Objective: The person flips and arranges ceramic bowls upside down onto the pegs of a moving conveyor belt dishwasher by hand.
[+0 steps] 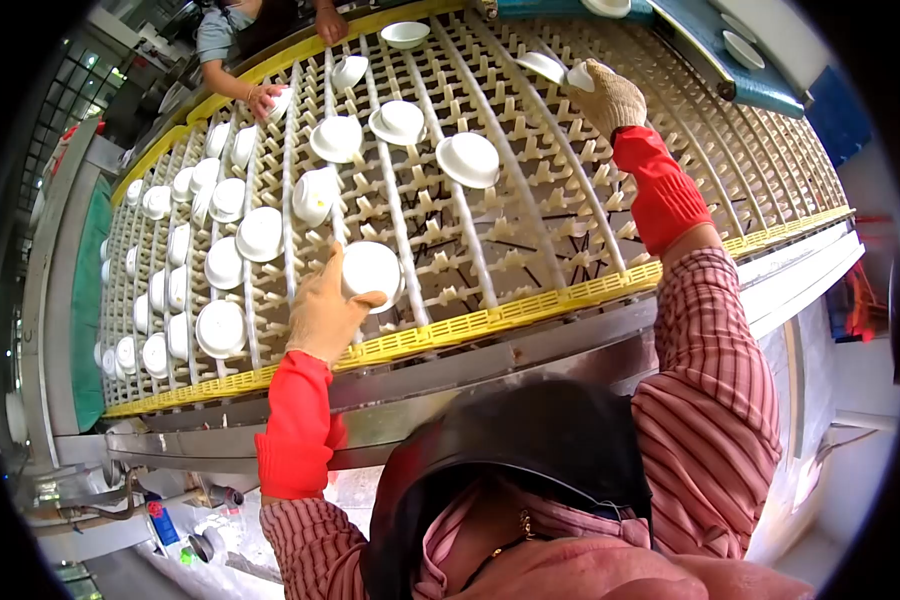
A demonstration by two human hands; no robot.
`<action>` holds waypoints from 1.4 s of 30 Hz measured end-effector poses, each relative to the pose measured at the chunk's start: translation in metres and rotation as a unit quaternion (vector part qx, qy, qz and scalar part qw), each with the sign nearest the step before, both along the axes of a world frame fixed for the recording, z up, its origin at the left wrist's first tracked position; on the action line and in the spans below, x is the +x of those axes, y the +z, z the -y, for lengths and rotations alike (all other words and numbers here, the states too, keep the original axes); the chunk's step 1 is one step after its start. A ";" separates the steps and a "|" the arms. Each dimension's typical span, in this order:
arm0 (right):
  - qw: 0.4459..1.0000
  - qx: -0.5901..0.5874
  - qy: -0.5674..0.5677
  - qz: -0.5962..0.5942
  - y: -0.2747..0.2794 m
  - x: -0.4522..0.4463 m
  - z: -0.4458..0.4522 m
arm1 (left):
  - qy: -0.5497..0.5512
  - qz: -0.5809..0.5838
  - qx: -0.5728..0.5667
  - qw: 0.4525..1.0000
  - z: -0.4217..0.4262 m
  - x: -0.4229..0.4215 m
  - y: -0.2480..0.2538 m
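Note:
My left hand (325, 305), in a tan work glove with a red cuff, grips a white bowl (372, 272) by its side, thumb along the near edge. That bowl is upside down at the near part of the pegged conveyor rack (470, 240). Farther off to the right, my right hand (613, 100), gloved the same way, is closed on another white bowl (579, 76), partly hidden by the fingers. Just left of it a white bowl (542, 67) leans on the pegs. More overturned bowls (467, 160) lie between my hands.
Several white bowls (220, 329) fill the rack's left side. Yellow edging (500, 318) runs along the near side. Across the rack, another person's hand (265, 98) touches a bowl. A blue belt (770, 92) carrying bowls stands at the upper right; a green flap (92, 310) borders the left.

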State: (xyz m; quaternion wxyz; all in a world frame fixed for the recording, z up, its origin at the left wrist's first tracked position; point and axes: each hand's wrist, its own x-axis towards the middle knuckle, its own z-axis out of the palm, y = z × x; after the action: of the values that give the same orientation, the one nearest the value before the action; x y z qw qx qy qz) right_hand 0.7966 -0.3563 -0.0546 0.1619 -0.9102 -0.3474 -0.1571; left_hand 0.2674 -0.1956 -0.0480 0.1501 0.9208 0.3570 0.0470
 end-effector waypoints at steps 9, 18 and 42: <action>0.984 -0.167 -0.055 -0.022 0.008 0.046 -0.022 | 0.019 0.014 -0.024 0.999 0.002 0.005 0.001; 0.992 -0.093 -0.055 -0.065 -0.021 0.069 -0.037 | 0.033 0.026 -0.008 0.999 0.005 0.010 -0.006; 0.955 0.009 0.296 0.025 0.030 -0.053 -0.116 | 0.132 0.040 -0.027 0.990 0.019 0.026 -0.001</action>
State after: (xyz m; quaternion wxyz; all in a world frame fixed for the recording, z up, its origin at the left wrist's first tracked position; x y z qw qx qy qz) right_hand 0.7435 -0.2401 -0.0248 0.2008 -0.7605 -0.6041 -0.1282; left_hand 0.2934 -0.2146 -0.0494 0.1819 0.8585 0.4702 0.0932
